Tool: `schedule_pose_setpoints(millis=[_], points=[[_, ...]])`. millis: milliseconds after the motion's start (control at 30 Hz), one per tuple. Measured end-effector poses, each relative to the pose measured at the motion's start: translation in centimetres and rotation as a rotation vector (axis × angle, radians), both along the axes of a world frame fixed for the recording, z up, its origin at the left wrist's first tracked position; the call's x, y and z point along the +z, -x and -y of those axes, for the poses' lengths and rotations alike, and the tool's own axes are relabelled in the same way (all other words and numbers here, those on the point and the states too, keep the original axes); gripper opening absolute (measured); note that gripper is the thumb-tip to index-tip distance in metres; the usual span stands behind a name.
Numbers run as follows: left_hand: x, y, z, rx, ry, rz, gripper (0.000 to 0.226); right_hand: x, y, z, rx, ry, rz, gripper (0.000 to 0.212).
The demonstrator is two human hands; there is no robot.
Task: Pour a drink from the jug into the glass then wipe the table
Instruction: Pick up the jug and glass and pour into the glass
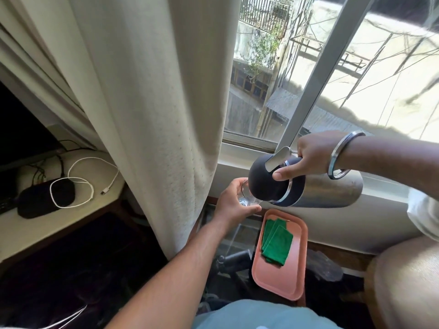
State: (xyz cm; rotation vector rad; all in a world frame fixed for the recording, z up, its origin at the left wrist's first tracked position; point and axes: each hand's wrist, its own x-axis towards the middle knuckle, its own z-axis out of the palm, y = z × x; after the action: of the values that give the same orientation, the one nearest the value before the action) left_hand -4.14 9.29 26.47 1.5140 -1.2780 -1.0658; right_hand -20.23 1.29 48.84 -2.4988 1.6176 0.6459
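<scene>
At the far left, a white ledge carries a black device with a white cable looped over and beside it. A cream curtain hangs down the middle, with the window to its right. Just right of the curtain's lower edge, the left hand is held up in the air, its fingers curled snugly around the clear glass. The jug, steel-bodied with a dark top, is tipped on its side with its dark top over the glass rim. The right hand, a metal bangle on its wrist, grips the jug's handle, thumb pressed on the dark lid. Below the jug, a salmon-pink tray holds a folded green cloth near its far end.
</scene>
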Motion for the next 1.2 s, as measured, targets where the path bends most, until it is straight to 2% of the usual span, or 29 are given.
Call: schedule_pose_setpoints(millis=[367,633,1200], points=[[-0.1,1.3,0.1,0.031,0.041,-0.018,0.074,2.1,0.1,-0.3,0.049,0.053,-0.051,0.096],[0.5,2.0,0.4,0.005,0.071,0.041,0.081,3.9,0.6,-1.1,0.078,0.087,-0.105,0.095],[0.2,1.8,-0.4,0.011,0.082,0.048,0.081,4.5,0.3,-2.3,0.163,0.157,-0.18,0.098]])
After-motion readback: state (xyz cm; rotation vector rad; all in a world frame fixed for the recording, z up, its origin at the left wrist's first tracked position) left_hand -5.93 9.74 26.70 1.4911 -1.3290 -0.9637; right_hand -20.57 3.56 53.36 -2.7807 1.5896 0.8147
